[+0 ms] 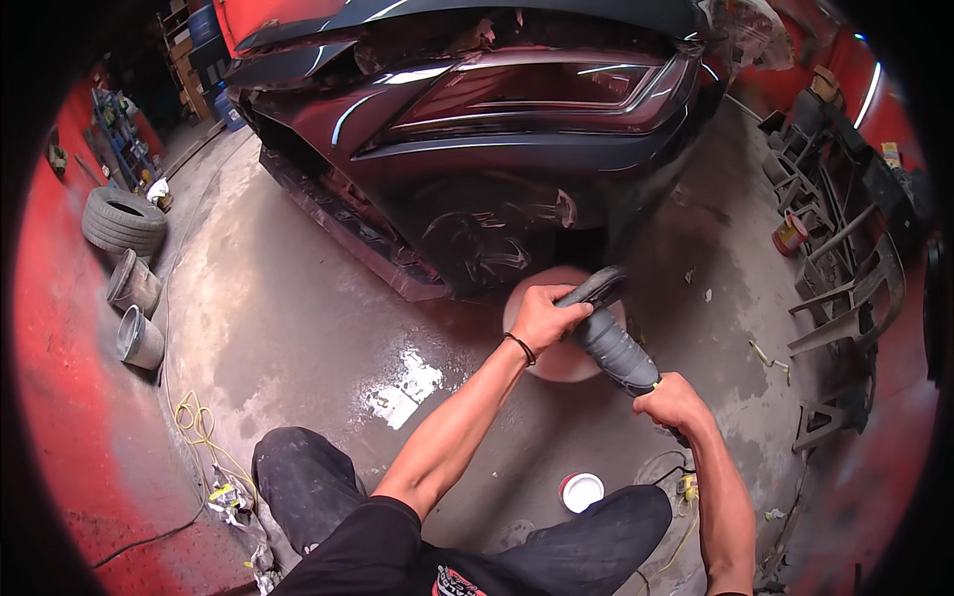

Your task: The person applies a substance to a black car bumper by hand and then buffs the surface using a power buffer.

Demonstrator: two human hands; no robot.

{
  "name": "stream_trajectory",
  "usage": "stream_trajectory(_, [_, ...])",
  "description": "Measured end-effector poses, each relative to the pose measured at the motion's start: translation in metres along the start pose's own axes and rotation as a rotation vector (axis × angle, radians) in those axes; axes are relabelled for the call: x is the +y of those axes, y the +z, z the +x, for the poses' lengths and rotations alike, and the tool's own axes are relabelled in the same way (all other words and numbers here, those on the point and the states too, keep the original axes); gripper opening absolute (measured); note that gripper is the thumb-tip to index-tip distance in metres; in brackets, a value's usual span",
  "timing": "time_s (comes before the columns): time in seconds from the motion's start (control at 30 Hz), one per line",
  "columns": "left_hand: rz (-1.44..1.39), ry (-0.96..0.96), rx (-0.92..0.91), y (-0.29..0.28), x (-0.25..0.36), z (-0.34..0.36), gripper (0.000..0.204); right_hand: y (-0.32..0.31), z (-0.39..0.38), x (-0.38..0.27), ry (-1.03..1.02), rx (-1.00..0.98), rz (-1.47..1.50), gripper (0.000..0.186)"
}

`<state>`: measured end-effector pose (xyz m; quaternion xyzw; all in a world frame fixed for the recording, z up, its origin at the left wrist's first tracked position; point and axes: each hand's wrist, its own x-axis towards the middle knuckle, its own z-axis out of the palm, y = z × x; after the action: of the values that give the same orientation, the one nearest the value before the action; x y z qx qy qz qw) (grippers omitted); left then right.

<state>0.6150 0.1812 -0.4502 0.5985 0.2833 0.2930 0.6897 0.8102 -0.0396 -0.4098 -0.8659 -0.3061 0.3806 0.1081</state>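
I hold a dark power polisher (612, 348) with both hands. My left hand (545, 320) is closed on its loop handle at the front, and my right hand (668, 402) is closed round its rear end. Its large pale round pad (532, 358), partly hidden by the tool and my left hand, is up against the lower part of a dark car bumper (467, 238); whether it touches cannot be told. Above is a long lamp housing (537, 89) with a red-tinted sheen. A white-topped round tub (581, 493) stands on the floor (298, 358) between my legs.
At the left are stacked tyres (124, 223), buckets (141, 338) and a yellow cable (199, 427) by a red wall (55, 417). At the right are plastic chairs (845, 308), a red can (790, 233) and cords (686, 477) on the floor. Blue drums (229, 109) stand behind, upper left.
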Motion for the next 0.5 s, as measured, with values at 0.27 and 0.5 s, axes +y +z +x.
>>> stream_trajectory(0.27, [0.008, 0.044, 0.007, -0.01, -0.013, 0.0, 0.019, 0.014, 0.002, -0.001, 0.007, -0.022, 0.022, 0.031])
stream_trajectory(0.5, [0.299, -0.028, 0.024, -0.043, -0.003, -0.047, 0.034, 0.092, -0.005, 0.001, -0.072, -0.149, 0.292, 0.023])
